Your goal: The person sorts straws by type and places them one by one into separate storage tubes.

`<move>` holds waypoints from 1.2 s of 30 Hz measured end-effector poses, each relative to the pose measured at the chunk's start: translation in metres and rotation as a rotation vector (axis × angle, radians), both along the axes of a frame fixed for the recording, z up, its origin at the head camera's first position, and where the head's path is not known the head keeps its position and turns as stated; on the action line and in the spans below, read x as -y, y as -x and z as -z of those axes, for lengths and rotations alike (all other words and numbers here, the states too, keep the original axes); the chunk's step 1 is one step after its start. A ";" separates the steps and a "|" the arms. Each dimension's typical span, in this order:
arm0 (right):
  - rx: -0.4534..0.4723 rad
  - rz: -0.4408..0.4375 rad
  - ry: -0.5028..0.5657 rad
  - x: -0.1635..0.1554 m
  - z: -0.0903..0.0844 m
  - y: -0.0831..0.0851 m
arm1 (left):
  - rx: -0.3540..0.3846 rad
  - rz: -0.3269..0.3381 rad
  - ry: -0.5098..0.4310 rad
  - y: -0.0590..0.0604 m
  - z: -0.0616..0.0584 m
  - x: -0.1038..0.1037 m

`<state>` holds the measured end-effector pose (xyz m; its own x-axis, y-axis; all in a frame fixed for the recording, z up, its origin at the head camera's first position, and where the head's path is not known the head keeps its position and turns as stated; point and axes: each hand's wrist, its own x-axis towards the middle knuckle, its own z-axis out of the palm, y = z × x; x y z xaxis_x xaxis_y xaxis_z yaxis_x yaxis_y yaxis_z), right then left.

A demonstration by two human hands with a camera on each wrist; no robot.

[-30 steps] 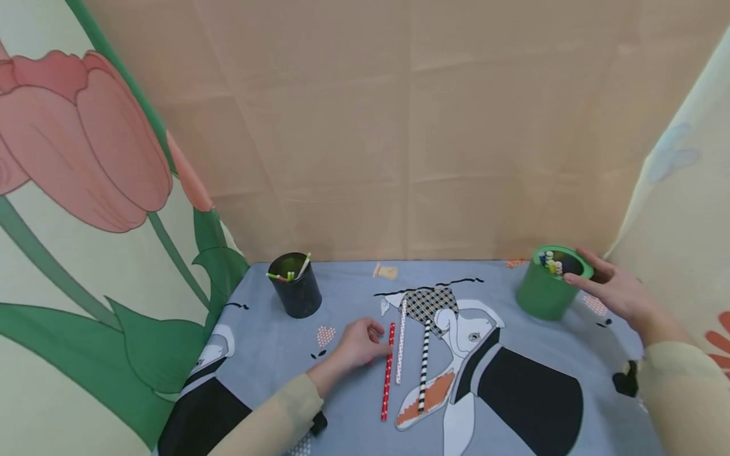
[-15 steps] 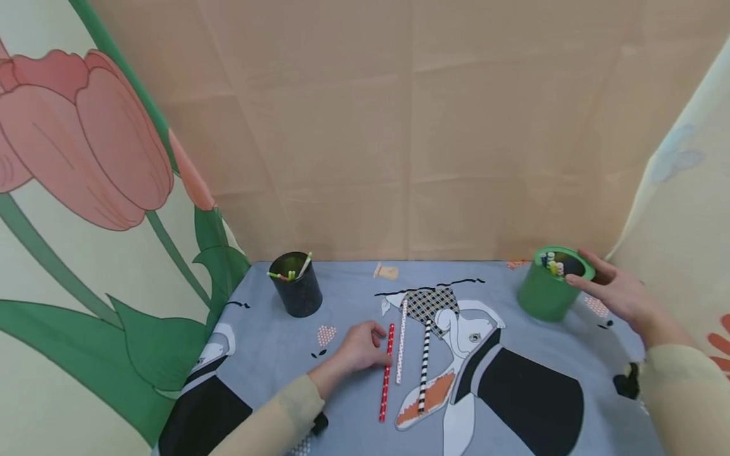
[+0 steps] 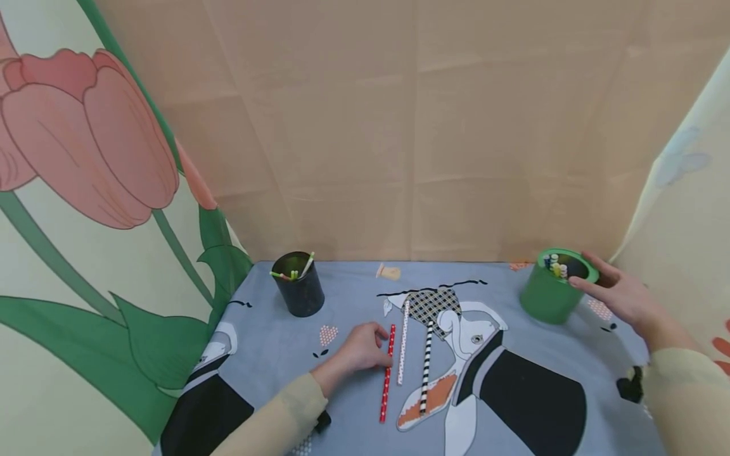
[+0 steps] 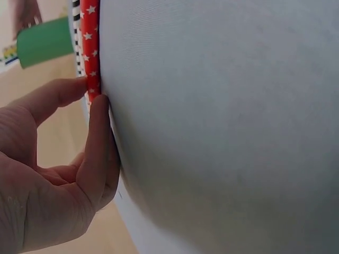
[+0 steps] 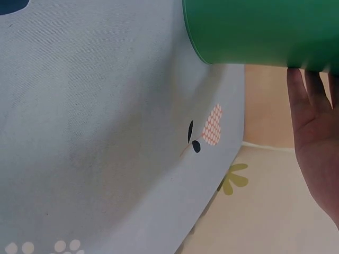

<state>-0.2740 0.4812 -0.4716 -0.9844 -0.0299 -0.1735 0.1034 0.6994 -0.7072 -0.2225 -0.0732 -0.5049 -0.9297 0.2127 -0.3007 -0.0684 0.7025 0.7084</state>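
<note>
My left hand (image 3: 360, 348) rests on the grey printed cloth (image 3: 274, 342), its thumb and forefinger pinching the red starred straw (image 3: 387, 373) near its far end. In the left wrist view the fingertips (image 4: 99, 106) meet that red straw (image 4: 91, 47) where it lies flat. A white dotted straw (image 3: 402, 342) and a black-and-white striped straw (image 3: 425, 367) lie just to the right. At the far right, my right hand (image 3: 616, 294) touches the rim of the green cup (image 3: 549, 301) with straight fingers (image 5: 312, 121); the green cup (image 5: 265, 32) holds several straws.
A black cup (image 3: 301, 294) with a few green-tipped straws stands at the back left. A small beige scrap (image 3: 388, 273) lies near the back edge. Tan fabric walls close off the back, flowered fabric the sides. A small black object (image 3: 630, 386) sits by my right sleeve.
Both hands stay almost where they were; only the view has shifted slightly.
</note>
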 end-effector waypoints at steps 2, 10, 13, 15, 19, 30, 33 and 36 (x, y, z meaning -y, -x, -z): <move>-0.005 -0.002 -0.014 -0.001 0.000 0.000 | -0.003 0.008 0.003 0.000 0.001 0.000; 0.021 0.004 -0.022 -0.003 0.001 0.002 | -0.018 0.026 0.047 0.000 0.001 -0.004; 0.021 0.003 -0.013 -0.003 0.001 0.002 | -0.032 0.040 0.079 0.001 0.002 -0.005; 0.019 0.001 -0.005 -0.003 0.002 0.002 | -0.048 0.055 0.104 0.002 0.004 -0.006; 0.022 0.002 -0.002 -0.003 0.002 0.002 | -0.054 0.058 0.100 0.002 0.006 -0.004; 0.030 0.008 -0.018 -0.001 0.002 0.001 | 0.063 -0.001 -0.038 0.004 0.002 0.011; 0.024 0.010 -0.015 -0.001 0.003 0.001 | 0.093 -0.022 -0.077 0.007 -0.002 0.015; 0.018 0.009 -0.004 -0.002 0.003 0.001 | 0.124 -0.034 -0.117 0.009 -0.005 0.018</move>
<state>-0.2755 0.4830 -0.4744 -0.9813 -0.0202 -0.1913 0.1225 0.7012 -0.7023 -0.2319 -0.0911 -0.4996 -0.8944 0.2216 -0.3885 -0.1829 0.6115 0.7698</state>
